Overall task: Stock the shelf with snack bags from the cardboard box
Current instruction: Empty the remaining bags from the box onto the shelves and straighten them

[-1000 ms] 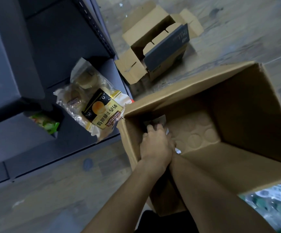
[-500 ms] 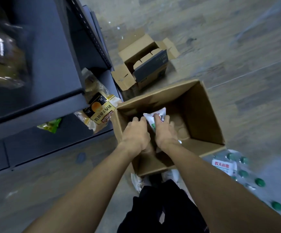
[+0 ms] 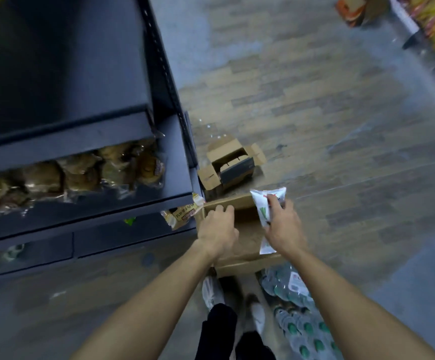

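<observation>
One snack bag (image 3: 264,211) pinched in right hand (image 3: 284,229) fingers above cardboard box (image 3: 245,265); left hand (image 3: 217,229) loosely curled, empty. Next, likely: carry to shelf (image 3: 86,211).

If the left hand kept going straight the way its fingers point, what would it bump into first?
Probably the far wall of the cardboard box: the left hand points up-frame over the box's left side. The smaller open box lies further along that line. Depth is unclear.
</observation>
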Tool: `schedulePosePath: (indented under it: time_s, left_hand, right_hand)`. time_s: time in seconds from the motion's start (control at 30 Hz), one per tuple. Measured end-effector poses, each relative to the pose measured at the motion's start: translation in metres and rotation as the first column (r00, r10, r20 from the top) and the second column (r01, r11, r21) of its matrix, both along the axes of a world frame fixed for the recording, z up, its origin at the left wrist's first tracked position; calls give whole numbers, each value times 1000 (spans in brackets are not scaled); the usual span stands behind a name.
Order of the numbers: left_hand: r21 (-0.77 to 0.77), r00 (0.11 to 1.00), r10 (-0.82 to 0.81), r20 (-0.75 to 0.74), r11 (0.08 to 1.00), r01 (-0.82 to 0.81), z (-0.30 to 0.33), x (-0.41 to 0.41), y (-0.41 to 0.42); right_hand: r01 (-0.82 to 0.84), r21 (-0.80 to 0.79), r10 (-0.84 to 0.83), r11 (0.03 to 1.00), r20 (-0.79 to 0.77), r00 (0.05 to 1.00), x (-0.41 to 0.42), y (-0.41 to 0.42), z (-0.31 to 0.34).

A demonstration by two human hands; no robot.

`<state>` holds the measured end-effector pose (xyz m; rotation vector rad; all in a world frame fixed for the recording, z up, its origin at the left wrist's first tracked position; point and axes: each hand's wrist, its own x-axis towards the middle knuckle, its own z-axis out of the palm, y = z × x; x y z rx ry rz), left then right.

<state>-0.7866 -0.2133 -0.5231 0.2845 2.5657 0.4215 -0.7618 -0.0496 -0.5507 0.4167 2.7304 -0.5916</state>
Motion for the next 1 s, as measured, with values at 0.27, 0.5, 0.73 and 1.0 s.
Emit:
schedulePosePath:
  time_s: [0.27,0.5,0.73,1.0]
  left_hand:
    - [-20,981,45,-191,999,-50,111,25,12]
    - [-127,933,52,-355,986,-104,196,84,7]
    - [-181,873,98,-479,962,-207,302,123,-21]
    - [-184,692,134,-709,912,-366,438,107,-61]
  right_hand:
    - [-102,49,108,994,-137,985,28,4,138]
    - [-180,12,175,984,-303,937,75,-4,222]
    - [-256,23,236,966,-476,847,78,-19,332]
    - [-347,74,299,935,-693,656,65,-64,457]
